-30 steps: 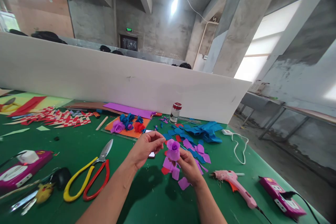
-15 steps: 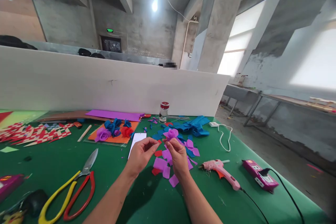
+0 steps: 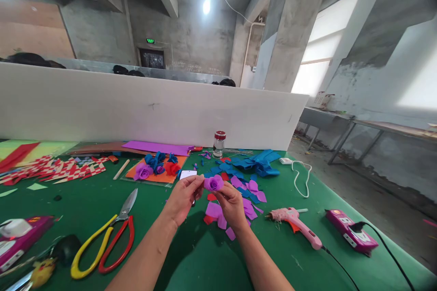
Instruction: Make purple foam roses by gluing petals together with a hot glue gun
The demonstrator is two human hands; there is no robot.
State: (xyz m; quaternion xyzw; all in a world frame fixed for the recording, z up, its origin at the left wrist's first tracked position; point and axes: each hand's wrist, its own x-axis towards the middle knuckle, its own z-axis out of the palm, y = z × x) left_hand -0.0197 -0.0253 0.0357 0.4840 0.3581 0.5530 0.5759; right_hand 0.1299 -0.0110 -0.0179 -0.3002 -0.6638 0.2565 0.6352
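A small purple felt rose point(image 3: 213, 183) is held up over the green table point(image 3: 191, 259) between both hands. My left hand point(image 3: 182, 197) pinches its left edge with thumb and fingertips. My right hand point(image 3: 231, 203) grips it from below and to the right, fingers closed round its base. Under the hands lie loose purple felt petals point(image 3: 214, 210) with red and blue scraps.
Yellow-and-red scissors point(image 3: 102, 242) lie to the left. A pink glue gun point(image 3: 296, 223) and a magenta device point(image 3: 351, 237) with a black cable lie to the right. Finished felt roses point(image 3: 155, 167) sit on an orange sheet, with a small glass jar point(image 3: 219, 143) and blue felt pieces point(image 3: 256, 164) by the white partition.
The purple rose dropped a little and my left hand closed in to pinch its edge. The view swung slightly back to the left.
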